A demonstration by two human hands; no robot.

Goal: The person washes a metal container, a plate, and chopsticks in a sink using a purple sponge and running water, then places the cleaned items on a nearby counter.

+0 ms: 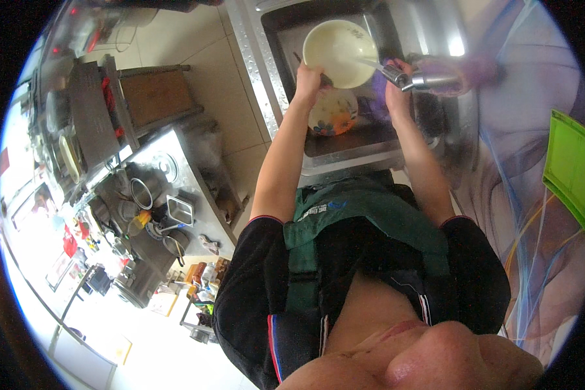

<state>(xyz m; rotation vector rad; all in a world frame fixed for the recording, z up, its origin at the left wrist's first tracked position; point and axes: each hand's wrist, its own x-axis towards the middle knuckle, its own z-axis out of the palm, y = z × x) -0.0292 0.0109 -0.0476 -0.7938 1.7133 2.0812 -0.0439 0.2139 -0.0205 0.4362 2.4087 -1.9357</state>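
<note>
My left hand (310, 82) grips the rim of a large cream-coloured bowl (339, 51), tilted over a metal sink basin (317, 158). Water runs from the metal faucet (395, 76) into the bowl. At the faucet's spout is my right hand (399, 92), its fingers partly hidden behind the metal; whether they close on it I cannot tell. Below the cream bowl, in the sink, lies a smaller bowl with an orange and blue flower pattern (334, 117). Something purple (381, 92) shows beside my right hand, too blurred to name.
On the right, a bright green plastic tray (570, 170) stands against the marbled surface. A steel table (202, 195) with pots and a square metal pan (180, 210) is at the left. Beyond the sink's left rim runs the tiled floor (239, 97).
</note>
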